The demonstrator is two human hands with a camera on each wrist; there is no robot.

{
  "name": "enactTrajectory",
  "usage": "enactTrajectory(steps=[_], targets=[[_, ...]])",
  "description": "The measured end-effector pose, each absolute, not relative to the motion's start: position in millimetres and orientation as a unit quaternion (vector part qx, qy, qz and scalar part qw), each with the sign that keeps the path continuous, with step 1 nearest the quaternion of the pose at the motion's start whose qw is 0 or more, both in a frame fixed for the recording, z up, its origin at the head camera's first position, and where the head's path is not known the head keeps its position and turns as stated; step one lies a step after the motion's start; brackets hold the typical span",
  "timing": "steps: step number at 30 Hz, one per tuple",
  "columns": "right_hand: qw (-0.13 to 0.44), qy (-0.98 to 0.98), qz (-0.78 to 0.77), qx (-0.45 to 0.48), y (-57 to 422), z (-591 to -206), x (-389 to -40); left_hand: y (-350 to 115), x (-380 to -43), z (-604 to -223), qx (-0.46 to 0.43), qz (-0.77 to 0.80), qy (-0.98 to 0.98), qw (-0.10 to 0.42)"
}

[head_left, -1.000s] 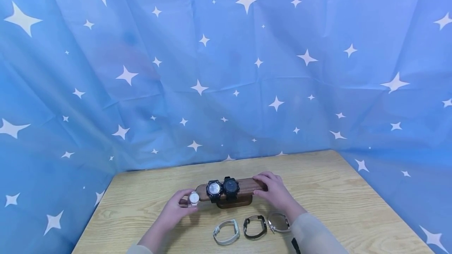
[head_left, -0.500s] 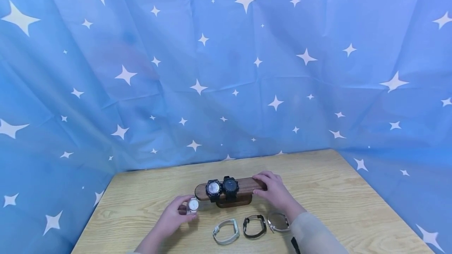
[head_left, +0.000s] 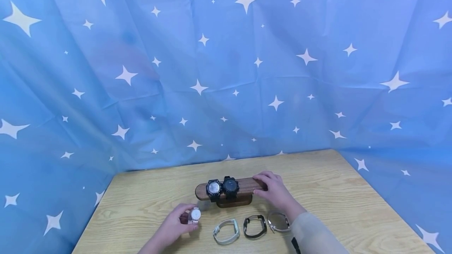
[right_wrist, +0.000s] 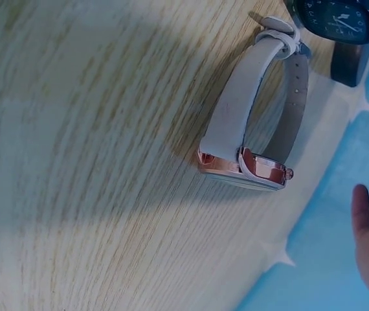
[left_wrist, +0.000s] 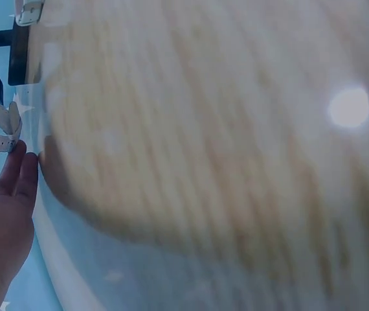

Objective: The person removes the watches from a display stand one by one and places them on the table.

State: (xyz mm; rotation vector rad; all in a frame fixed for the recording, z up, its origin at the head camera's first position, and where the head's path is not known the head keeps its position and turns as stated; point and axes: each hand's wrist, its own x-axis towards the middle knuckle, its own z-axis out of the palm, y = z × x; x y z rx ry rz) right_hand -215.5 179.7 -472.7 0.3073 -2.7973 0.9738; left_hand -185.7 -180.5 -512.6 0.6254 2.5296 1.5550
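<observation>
My left hand holds a white wristwatch between thumb and fingers, just above the table or touching it; I cannot tell which. In the left wrist view its pale strap shows at the fingertips. My right hand grips the right end of a brown wooden watch stand, thumb in front and fingers over the top. Two black watches sit side by side on the stand's bar: one with a silvery dial, the other with a dark dial. The stand's left end is bare.
On the table, in front of the stand, lie a pale-strapped watch, a dark-strapped watch and a light-strapped watch with a rose-gold case. A blue star-patterned curtain hangs behind.
My left hand has drawn the white watch off the stand's left end and brought it down toward the front of the table. The right hand has stayed on the stand.
</observation>
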Motion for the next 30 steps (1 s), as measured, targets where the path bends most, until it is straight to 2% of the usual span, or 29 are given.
enactTrajectory(steps=[9,30], targets=[[0.079,-0.937,0.327,0.098,179.9,-473.3,-215.5,-178.8,-184.5,-523.9,0.215,0.481,0.846,0.084],[0.073,-0.938,0.325,0.101,180.1,-470.5,-217.7,-168.7,-180.6,-531.7,0.216,0.422,0.879,0.050]])
